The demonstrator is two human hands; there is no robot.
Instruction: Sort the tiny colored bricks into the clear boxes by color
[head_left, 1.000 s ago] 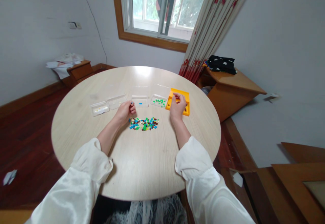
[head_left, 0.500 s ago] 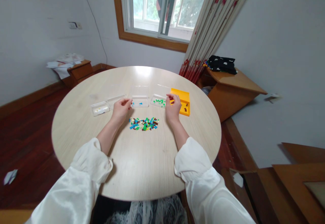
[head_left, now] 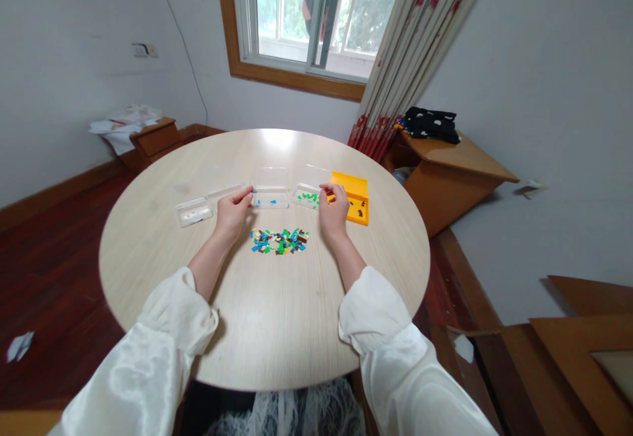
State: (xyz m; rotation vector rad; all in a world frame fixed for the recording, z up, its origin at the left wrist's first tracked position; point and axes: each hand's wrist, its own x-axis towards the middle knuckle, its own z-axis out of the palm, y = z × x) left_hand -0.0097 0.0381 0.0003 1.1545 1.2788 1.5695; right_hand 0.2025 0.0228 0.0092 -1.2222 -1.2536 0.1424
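My left hand is pinched at the left end of a clear box, with a tiny blue toy brick at its fingertips. A few blue bricks lie inside that box. Between the clear box of green bricks and the yellow box hovers my right hand. Its thumb and fingers are curled together, and whatever they hold is hidden. Dark brown pieces sit in the yellow box. Nearer to me, between my forearms, a mixed pile of small bricks is spread out.
Another clear box with pale pieces stands at the left, its lid open. All of these are on a round wooden table. Beyond it are a window, a curtain and a tilted wooden cabinet with dark cloth on top.
My left fingertips have risen slightly over the box, the blue brick going with them. My right hand has shifted slightly left, towards the green bricks' box.
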